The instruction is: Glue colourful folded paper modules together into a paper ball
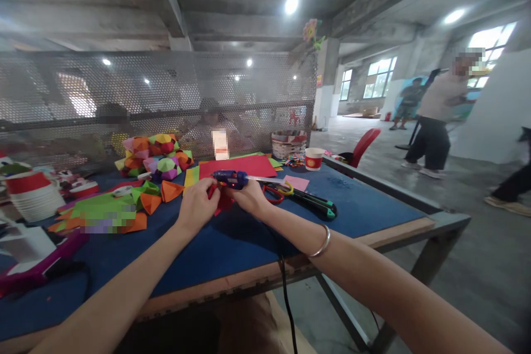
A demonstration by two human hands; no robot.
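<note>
My right hand [249, 197] is wrapped round a blue hot glue gun [229, 178], whose clear glue stick [265, 180] sticks out toward the right. A black cord runs from below that hand over the table's front edge. My left hand [198, 204] pinches a small red paper piece [224, 202] under the nozzle; fingers and gun hide much of the piece. Just beyond the hands lie red paper sheets [238, 166]. Right of the gun are scissors [286, 187] with red and yellow handles and a black-and-green tool [317, 203] that I cannot identify.
Folded paper balls [160, 155] and orange paper cones [171, 191] lie left. Stacked paper cups [31, 196] stand at the far left. A woven basket [289, 144] and a red-and-white cup [313, 159] are at the back right. A perforated metal screen [249, 88] borders the table; people stand beyond.
</note>
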